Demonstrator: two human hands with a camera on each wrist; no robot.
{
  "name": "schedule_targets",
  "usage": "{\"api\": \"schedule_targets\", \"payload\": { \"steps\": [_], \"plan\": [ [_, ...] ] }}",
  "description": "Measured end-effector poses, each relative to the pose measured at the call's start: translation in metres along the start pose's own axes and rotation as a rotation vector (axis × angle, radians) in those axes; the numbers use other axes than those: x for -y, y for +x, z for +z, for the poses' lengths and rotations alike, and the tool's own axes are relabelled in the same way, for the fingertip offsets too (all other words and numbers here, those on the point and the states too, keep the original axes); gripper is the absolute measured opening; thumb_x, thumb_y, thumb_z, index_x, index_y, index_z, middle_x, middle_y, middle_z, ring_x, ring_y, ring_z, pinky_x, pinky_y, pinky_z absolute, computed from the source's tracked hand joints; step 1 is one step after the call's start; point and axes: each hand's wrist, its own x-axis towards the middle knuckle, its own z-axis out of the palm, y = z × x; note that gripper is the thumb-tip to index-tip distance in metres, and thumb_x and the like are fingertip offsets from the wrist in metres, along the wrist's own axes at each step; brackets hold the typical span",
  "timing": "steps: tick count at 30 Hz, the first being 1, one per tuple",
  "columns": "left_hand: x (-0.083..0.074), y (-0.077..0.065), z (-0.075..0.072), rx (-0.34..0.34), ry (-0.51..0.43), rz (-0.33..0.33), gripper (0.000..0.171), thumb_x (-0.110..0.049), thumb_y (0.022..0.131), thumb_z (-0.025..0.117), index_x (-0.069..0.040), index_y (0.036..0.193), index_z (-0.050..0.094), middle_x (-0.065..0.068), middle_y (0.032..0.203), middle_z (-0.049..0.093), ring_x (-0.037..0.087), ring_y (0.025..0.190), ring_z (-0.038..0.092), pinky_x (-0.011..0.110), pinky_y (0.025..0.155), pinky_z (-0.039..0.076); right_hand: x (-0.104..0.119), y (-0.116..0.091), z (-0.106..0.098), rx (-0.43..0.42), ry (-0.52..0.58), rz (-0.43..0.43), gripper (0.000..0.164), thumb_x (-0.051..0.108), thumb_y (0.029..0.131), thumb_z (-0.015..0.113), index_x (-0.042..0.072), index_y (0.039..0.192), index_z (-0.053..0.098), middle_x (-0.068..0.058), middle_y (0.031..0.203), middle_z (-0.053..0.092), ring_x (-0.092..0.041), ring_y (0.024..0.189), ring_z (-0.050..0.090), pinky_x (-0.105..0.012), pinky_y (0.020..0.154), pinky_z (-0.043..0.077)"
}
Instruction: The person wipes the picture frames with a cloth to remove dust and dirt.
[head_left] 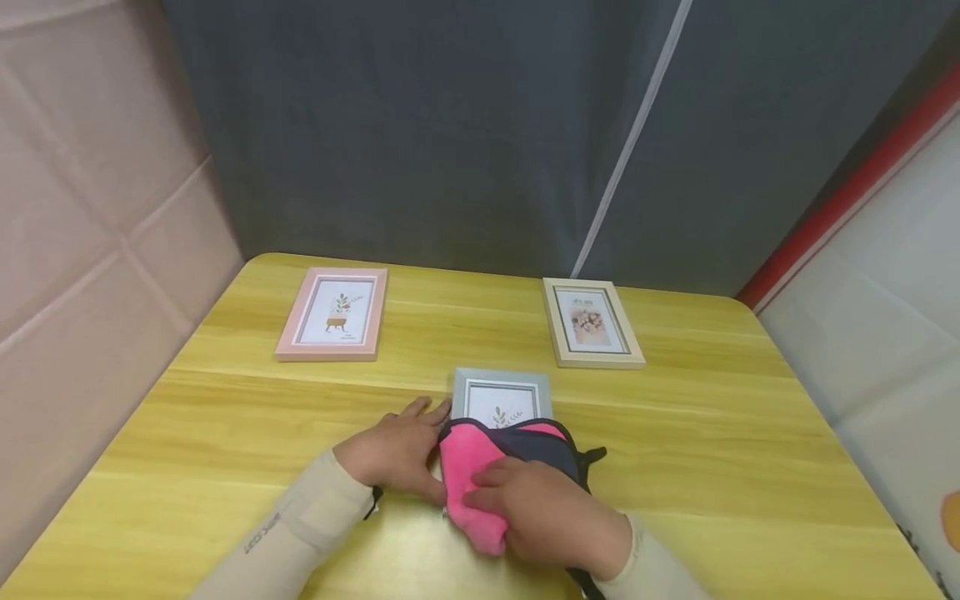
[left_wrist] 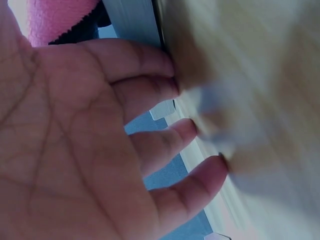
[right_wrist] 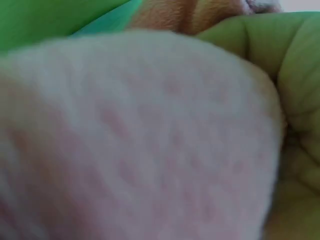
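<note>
A picture frame [head_left: 501, 376] with a grey-blue border lies on the wooden table in front of me, a leafy print showing at its far end. Over its near part is a pink and dark navy cleaning cloth [head_left: 468, 458] with black edging and a small corner loop. My right hand [head_left: 540, 508] grips the bunched cloth on top of the frame; pink fabric [right_wrist: 150, 140] fills the right wrist view. At the frame's left side, my left hand [head_left: 397, 454] has its fingers spread, with the fingertips [left_wrist: 207, 175] down at the table and the frame's edge.
A pink picture frame [head_left: 306, 310] lies at the back left of the table [head_left: 712, 467], and a cream one [head_left: 561, 337] at the back right. Behind the table hangs a dark grey curtain [head_left: 405, 133]. Pale walls stand on both sides.
</note>
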Motion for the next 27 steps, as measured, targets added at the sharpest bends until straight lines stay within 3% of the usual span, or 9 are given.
{"api": "schedule_targets", "payload": {
  "steps": [7,13,17,23,27],
  "plan": [
    [0.0,-0.001,-0.001,0.021,0.012,0.011,0.109,-0.056,0.068,0.082,-0.001,0.151,0.038,0.013,0.16,0.028,0.041,0.147,0.018,0.066,0.107,0.029,-0.009,-0.009,0.002,-0.049,-0.023,0.056,0.034,0.019,0.084,0.073,0.026,0.117,0.075,0.008,0.123,0.066,-0.013,0.117,0.058,-0.037,0.094,0.05],
    [0.0,-0.002,-0.003,0.043,0.04,0.003,0.107,-0.058,0.071,0.081,0.0,0.15,0.038,0.012,0.161,0.025,0.04,0.147,0.016,0.065,0.108,0.028,-0.023,-0.022,0.0,-0.094,-0.034,0.08,0.028,0.013,0.079,0.075,0.023,0.105,0.078,0.005,0.118,0.066,-0.014,0.112,0.06,-0.039,0.094,0.05],
    [0.0,-0.003,-0.003,0.046,0.035,-0.003,0.109,-0.058,0.07,0.082,0.001,0.151,0.037,0.011,0.161,0.025,0.039,0.147,0.016,0.064,0.109,0.027,-0.032,-0.029,0.001,-0.136,-0.019,0.05,0.023,0.016,0.08,0.075,0.02,0.102,0.078,0.002,0.118,0.066,-0.017,0.112,0.06,-0.043,0.095,0.049],
    [0.001,-0.003,-0.001,0.043,0.034,0.0,0.109,-0.059,0.07,0.082,0.001,0.15,0.038,0.011,0.161,0.025,0.039,0.147,0.016,0.064,0.109,0.027,-0.044,-0.032,0.006,-0.241,0.028,-0.042,0.016,0.011,0.08,0.072,0.016,0.094,0.078,0.001,0.111,0.066,-0.016,0.104,0.062,-0.037,0.093,0.05],
    [0.002,-0.002,-0.001,0.041,0.035,0.007,0.11,-0.06,0.07,0.081,0.001,0.151,0.037,0.011,0.162,0.024,0.039,0.147,0.016,0.065,0.109,0.027,-0.046,-0.031,0.006,-0.257,0.068,-0.052,0.021,0.01,0.081,0.073,0.017,0.1,0.078,0.001,0.113,0.066,-0.016,0.107,0.061,-0.039,0.095,0.048]
  ]
}}
